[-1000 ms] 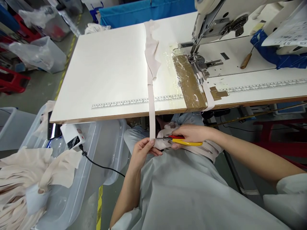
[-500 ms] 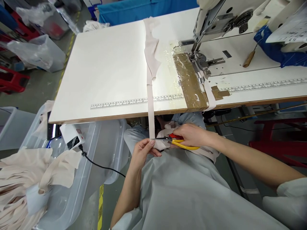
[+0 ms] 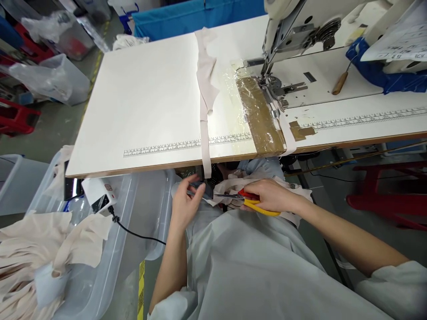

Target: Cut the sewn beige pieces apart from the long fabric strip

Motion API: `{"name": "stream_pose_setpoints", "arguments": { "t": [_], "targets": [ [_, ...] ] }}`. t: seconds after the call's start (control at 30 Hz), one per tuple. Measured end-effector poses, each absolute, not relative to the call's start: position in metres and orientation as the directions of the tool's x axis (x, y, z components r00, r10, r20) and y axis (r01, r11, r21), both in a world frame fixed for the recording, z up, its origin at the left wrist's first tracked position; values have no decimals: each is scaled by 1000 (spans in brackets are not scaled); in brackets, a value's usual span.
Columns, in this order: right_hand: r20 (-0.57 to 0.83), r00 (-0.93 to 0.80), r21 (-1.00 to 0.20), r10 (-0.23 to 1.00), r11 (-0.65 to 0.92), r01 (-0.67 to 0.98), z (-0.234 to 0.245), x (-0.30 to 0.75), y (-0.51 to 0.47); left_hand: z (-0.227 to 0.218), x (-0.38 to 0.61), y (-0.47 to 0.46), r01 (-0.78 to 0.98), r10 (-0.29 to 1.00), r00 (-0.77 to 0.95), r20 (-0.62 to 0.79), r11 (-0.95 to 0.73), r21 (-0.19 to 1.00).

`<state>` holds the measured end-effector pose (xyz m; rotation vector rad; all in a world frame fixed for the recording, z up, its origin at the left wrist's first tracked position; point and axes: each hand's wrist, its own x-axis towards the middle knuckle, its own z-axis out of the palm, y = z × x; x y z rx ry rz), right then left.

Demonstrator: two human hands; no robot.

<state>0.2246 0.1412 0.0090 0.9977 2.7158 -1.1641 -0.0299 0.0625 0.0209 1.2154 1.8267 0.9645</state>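
Note:
My right hand (image 3: 267, 195) is closed round the handles of scissors (image 3: 258, 205) with red and yellow grips, their blades pointing left over my lap. My left hand (image 3: 187, 200) is left of the blade tips, thumb and fingers apart, with nothing seen between them; its fingertips are slightly blurred. Above it, a pale pink fabric strip (image 3: 205, 151) hangs over the table's front edge with its lower end loose. The strip runs up to a shaped fabric piece (image 3: 206, 73) lying flat on the table. More pale fabric (image 3: 233, 183) lies bunched on my lap beneath the scissors.
The white table (image 3: 150, 98) carries a printed ruler (image 3: 180, 146) and a sewing machine (image 3: 290, 35) at right. An awl (image 3: 340, 83) lies beside the machine. A clear plastic bin (image 3: 115, 262) at left holds cut fabric pieces (image 3: 30, 240), a white device (image 3: 99, 194) and its cable.
The strip's lower end has come free of my left hand and the scissor blades, and hangs loose. My left hand has moved left and opened. The scissors remain in my right hand.

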Motion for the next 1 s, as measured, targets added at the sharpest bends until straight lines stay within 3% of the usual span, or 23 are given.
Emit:
{"name": "stream_pose_setpoints", "arguments": {
  "t": [0.1,0.2,0.3,0.37,0.5,0.63,0.73,0.87,1.0],
  "targets": [
    [-172,-762,-732,625,436,523,7,234,128,39,-25,89,688,875,-399,273,89,720],
    [-81,-717,-794,693,390,467,9,238,117,53,-16,128,857,818,-313,483,23,515],
    [-41,-684,-828,729,358,432,13,238,112,55,-12,170,922,851,-239,467,47,385],
    [-39,-658,-839,752,332,430,14,239,110,54,-10,188,926,868,-231,439,58,373],
    [-56,-590,-900,805,216,379,14,240,108,55,-5,174,843,871,-263,414,-2,538],
    [-122,-535,-974,836,5,229,15,233,106,48,11,107,680,906,-134,402,-211,702],
    [-175,-510,-984,842,-139,110,19,219,102,34,28,57,636,928,24,372,-301,711],
    [-207,-431,-978,878,-198,67,24,203,90,24,36,26,550,895,202,397,-439,710],
    [-250,-449,-967,858,-246,67,31,205,75,29,23,35,593,841,175,512,-506,627]
  ]
}}
